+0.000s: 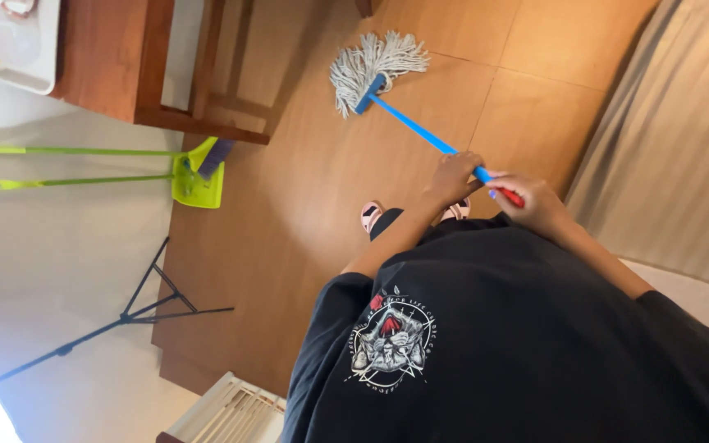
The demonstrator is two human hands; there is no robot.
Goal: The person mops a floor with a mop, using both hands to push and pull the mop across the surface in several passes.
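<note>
I hold a mop with a blue handle [408, 123] and a white string head [375, 66] that rests on the brown tiled floor [305, 189] ahead of me. My left hand [453, 176] is closed around the blue handle lower down. My right hand [535, 201] grips the handle's red end close to my body. My black printed t-shirt [494, 328] fills the lower frame, and my feet in pink slippers [371, 217] show just below my hands.
A lime-green dustpan [197, 179] with long green handles leans by the pale wall at left. Wooden furniture [125, 66] stands at upper left, with a white tray [22, 45] beside it. A black tripod stand [125, 316] and a white louvred panel [227, 410] lie lower left. Beige fabric [666, 148] hangs at right.
</note>
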